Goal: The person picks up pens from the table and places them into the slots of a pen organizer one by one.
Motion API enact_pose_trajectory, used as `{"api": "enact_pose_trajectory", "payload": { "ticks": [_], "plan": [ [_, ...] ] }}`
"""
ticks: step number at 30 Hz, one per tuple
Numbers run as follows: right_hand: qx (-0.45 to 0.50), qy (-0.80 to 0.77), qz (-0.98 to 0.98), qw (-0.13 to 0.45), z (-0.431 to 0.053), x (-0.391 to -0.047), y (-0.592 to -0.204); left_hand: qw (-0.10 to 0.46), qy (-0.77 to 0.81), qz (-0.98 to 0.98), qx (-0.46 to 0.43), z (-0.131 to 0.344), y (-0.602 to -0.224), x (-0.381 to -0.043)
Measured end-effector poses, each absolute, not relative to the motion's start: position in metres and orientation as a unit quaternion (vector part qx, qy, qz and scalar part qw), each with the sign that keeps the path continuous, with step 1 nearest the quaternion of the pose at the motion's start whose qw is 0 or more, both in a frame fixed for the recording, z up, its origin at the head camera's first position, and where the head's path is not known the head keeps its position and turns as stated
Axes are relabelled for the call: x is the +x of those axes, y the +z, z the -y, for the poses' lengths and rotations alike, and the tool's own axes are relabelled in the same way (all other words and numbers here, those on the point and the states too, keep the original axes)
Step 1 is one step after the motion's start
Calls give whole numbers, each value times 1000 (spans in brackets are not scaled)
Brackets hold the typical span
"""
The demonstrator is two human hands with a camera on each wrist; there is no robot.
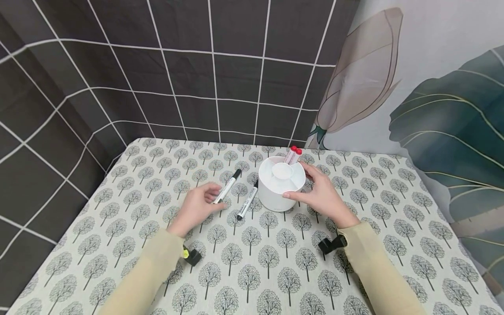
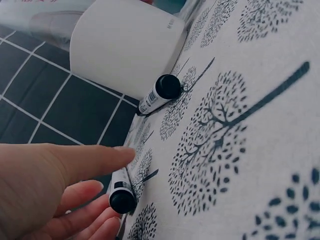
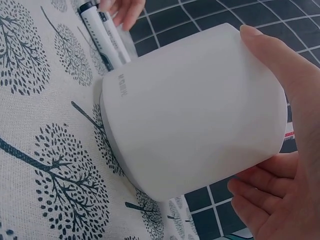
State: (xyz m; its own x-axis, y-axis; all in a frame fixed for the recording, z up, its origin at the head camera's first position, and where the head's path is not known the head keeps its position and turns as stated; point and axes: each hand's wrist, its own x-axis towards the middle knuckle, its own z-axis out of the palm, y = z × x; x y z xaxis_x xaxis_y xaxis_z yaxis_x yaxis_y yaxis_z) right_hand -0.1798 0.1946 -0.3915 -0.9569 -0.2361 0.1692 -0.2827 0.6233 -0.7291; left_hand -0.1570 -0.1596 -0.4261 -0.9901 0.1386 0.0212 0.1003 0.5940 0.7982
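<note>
A round white pen holder (image 1: 275,197) with several compartments stands upright on the cloth. Two red-capped markers (image 1: 292,155) stick up from its back compartment. My right hand (image 1: 323,197) grips the holder from its right side, thumb at the rim and fingers round the far side. Left of the holder, a black-capped whiteboard marker (image 1: 249,202) lies on the cloth close to its base. Another black-capped marker (image 1: 228,188) lies farther left, between the thumb and fingers of my left hand (image 1: 196,207). In the left wrist view those fingers look loose around this marker (image 2: 120,194), not pressed together.
The table (image 1: 252,262) is covered by a cloth printed with trees. Behind it and to the left hangs a dark curtain (image 1: 189,78) with a white grid. A leaf-patterned curtain (image 1: 453,109) hangs at the right.
</note>
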Motion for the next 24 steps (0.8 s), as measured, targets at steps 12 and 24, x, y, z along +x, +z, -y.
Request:
{"api": "enact_pose_trajectory", "payload": {
  "ticks": [12,24],
  "plan": [
    [147,410,900,26,-196,-181,-391,25,443,-895,39,157,-427,-156],
    [144,412,899,19,-196,-180,-390,19,446,-895,19,158,-430,-157]
  ]
}}
